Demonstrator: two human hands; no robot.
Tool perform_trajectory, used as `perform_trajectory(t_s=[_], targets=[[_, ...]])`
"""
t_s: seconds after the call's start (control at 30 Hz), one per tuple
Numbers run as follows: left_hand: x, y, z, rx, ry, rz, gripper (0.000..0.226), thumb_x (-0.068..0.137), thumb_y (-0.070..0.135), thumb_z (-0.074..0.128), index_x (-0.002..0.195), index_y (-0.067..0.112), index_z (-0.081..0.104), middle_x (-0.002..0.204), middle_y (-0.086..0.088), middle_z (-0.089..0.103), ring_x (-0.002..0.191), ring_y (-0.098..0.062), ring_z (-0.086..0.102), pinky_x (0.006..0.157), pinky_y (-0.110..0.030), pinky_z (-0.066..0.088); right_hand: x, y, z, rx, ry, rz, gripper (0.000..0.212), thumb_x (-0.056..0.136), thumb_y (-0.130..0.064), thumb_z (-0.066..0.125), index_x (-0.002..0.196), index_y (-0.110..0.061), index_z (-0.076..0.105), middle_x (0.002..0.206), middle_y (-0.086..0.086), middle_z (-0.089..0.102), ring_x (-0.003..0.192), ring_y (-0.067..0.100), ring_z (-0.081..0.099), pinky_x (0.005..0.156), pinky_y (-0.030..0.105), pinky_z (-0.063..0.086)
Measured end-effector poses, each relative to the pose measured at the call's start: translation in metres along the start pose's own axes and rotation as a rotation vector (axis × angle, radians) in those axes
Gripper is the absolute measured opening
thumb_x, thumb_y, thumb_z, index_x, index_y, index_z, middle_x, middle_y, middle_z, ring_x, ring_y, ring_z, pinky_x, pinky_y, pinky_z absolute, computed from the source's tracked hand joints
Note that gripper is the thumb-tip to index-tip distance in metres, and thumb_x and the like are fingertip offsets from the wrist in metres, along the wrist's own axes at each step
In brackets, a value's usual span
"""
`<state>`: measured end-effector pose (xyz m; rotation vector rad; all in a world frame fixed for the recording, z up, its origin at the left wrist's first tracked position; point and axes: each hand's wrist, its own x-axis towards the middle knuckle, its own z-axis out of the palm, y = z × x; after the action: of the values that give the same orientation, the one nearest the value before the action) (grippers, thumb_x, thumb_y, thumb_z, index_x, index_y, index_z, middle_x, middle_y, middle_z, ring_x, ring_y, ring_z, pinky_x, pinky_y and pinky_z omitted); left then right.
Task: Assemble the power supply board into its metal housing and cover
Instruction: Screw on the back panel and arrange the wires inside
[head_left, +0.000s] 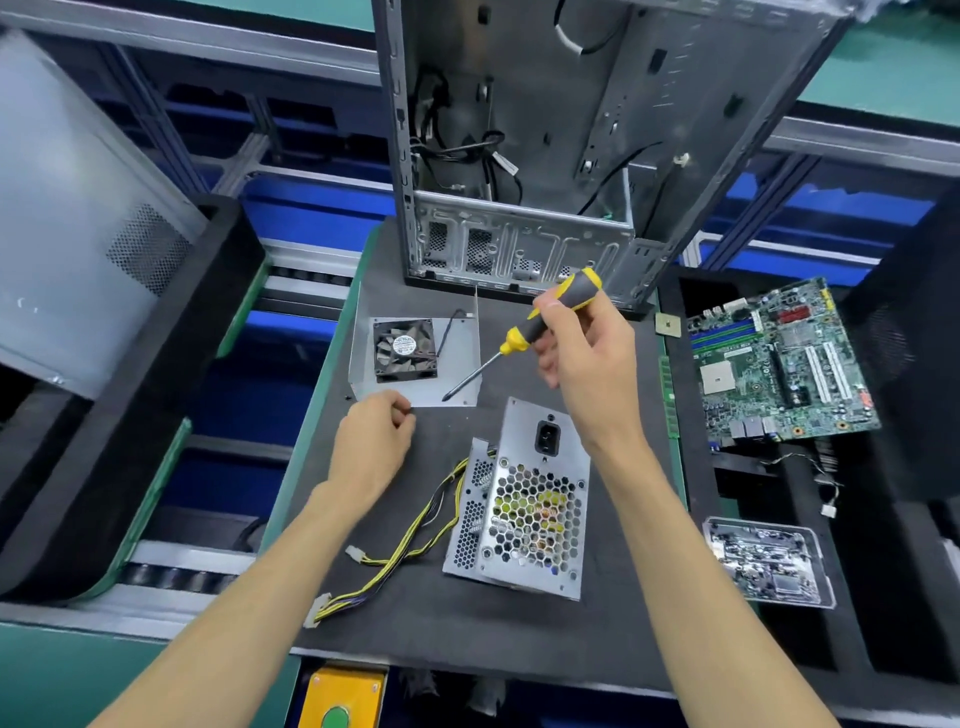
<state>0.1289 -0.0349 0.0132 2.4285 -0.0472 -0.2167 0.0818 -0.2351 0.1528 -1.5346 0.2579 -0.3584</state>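
The metal power supply housing (524, 499) lies on the dark mat, its honeycomb grille facing up and the board's parts showing through the holes. Yellow and black cables (410, 535) trail from it to the left. Beyond it lies the L-shaped metal cover (457, 364) with a black fan (405, 349) mounted on it. My right hand (584, 358) grips a yellow and grey screwdriver (524, 332), whose tip points down at the cover's near right corner. My left hand (374, 441) is curled by the cover's near edge, fingertips pinched together; whatever they pinch is too small to see.
An open computer case (571, 130) stands upright at the back of the mat. A green motherboard (779, 364) and a tray with another board (769, 561) sit to the right. A wrapped case panel (78, 218) leans at left. Conveyor rollers run along the left.
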Motion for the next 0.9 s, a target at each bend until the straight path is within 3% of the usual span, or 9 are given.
perform_trajectory(t_s=[0.1,0.23,0.37,0.47,0.53,0.6,0.7,0.9], targets=[[0.005,-0.001,0.006,0.030,0.039,0.031,0.003,0.093,0.017,0.065,0.093,0.020,0.063,0.072,0.010,0.062,0.072,-0.018,0.060,0.071,-0.033,0.046,0.002,0.001,-0.002,-0.014,0.009,-0.008,0.016,0.097,-0.024,0.060,0.089,-0.010,0.059,0.060,-0.012,0.061,0.054,0.006,0.050,0.049,0.016,0.040],[0.010,0.000,0.010,0.102,0.047,0.045,0.017,0.092,0.013,0.058,0.077,0.021,0.060,0.072,0.006,0.062,0.069,-0.023,0.059,0.066,-0.034,0.044,0.002,0.005,-0.004,0.001,0.020,0.002,0.014,0.099,-0.019,0.059,0.089,-0.010,0.059,0.059,-0.012,0.060,0.052,0.006,0.049,0.046,0.017,0.039],[0.008,0.006,0.005,0.022,0.014,0.039,0.016,0.089,0.014,0.059,0.076,0.024,0.059,0.071,0.008,0.063,0.067,-0.012,0.060,0.064,-0.030,0.046,0.001,0.010,-0.003,0.049,0.046,0.031,0.012,0.097,-0.021,0.061,0.088,-0.012,0.061,0.060,-0.010,0.057,0.052,0.008,0.048,0.045,0.020,0.038],[0.006,0.022,-0.004,-0.454,-0.048,-0.074,0.013,0.087,0.008,0.066,0.078,0.017,0.068,0.071,-0.001,0.073,0.069,-0.015,0.071,0.069,-0.027,0.054,0.002,0.012,-0.003,0.101,0.091,0.046,0.013,0.094,-0.023,0.062,0.087,-0.012,0.061,0.063,-0.003,0.056,0.054,0.012,0.048,0.043,0.023,0.038],[0.002,0.038,-0.018,-0.909,-0.165,-0.172,0.012,0.086,0.002,0.071,0.079,0.010,0.076,0.077,-0.010,0.076,0.072,-0.021,0.075,0.070,-0.030,0.059,0.003,0.013,-0.004,0.132,0.116,0.031,0.017,0.095,-0.023,0.061,0.090,-0.007,0.060,0.065,-0.001,0.058,0.055,0.013,0.048,0.042,0.025,0.040],[-0.003,0.050,-0.031,-1.219,-0.304,-0.203,0.007,0.081,0.004,0.076,0.085,0.008,0.080,0.081,-0.013,0.075,0.076,-0.021,0.074,0.072,-0.025,0.059,0.003,0.013,-0.005,0.171,0.147,0.026,0.020,0.096,-0.024,0.060,0.092,-0.004,0.058,0.065,-0.003,0.061,0.054,0.012,0.048,0.041,0.024,0.041],[-0.011,0.061,-0.041,-1.414,-0.456,-0.209,0.013,0.078,0.013,0.077,0.089,0.007,0.081,0.082,-0.007,0.072,0.076,-0.015,0.070,0.073,-0.022,0.057,0.004,0.011,-0.008,0.234,0.206,0.046,0.018,0.096,-0.024,0.059,0.088,-0.007,0.057,0.066,-0.001,0.060,0.053,0.013,0.048,0.042,0.026,0.042],[-0.023,0.076,-0.048,-1.468,-0.523,-0.191,0.013,0.078,0.015,0.078,0.089,0.009,0.080,0.085,-0.005,0.073,0.077,-0.012,0.071,0.072,-0.019,0.057,0.000,0.008,-0.016,0.271,0.227,0.044,0.019,0.096,-0.023,0.059,0.088,-0.007,0.056,0.066,0.001,0.059,0.054,0.014,0.049,0.042,0.027,0.044]])
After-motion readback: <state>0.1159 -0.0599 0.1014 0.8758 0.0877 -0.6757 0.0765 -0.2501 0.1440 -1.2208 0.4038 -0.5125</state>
